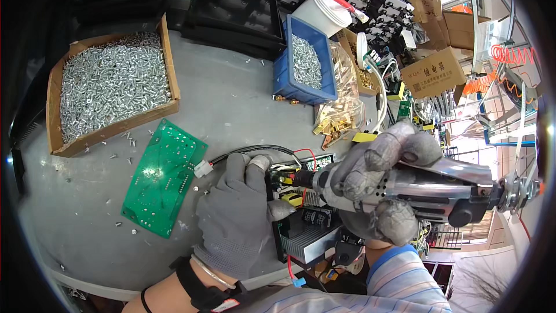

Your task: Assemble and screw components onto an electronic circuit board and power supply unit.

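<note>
Ideally, the driver (431, 190) clasped by the right hand (370, 165) is squared to the circuit unit (313, 244), steadied at its left by the left hand (234, 214), whether pinching indiscernible.

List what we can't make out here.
Head view:
Underside of the green circuit board: faces the table.
Part of the power driver: covered by the right hand.
Screw at the driver's tip, if any: too small.
Deeper screws in the cardboard box: under the top layer.
</note>
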A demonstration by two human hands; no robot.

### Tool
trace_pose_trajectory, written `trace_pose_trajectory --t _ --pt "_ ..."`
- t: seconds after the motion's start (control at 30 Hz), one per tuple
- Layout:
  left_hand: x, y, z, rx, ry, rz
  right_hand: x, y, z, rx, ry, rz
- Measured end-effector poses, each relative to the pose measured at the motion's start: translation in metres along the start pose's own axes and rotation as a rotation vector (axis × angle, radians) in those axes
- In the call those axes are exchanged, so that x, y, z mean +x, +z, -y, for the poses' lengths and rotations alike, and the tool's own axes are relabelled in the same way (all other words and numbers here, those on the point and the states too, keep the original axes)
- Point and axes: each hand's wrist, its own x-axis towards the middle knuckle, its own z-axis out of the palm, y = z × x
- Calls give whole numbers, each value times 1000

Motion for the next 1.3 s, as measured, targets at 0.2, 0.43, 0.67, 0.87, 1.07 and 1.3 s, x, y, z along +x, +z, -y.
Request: trace_pose_trajectory --t 0.2,0.43,0.67,0.87,1.07,1.3 --pt "0 -1 1 -3 2 13 5 -1 -5 -10 -8 11" --pt "1 -4 -1 41 -1 28 8 3 -8 -39 22 41" --pt "0 -4 -1 37 1 16 4 9 2 -69 156 16" --pt "0 -3 0 5 29 -18 0 17 14 -97 297 -75" --pt "0 -3 -3 117 -48 76 12 22 0 -183 228 -78" --pt "0 -4 -4 126 -20 48 17 13 -3 -191 198 75"
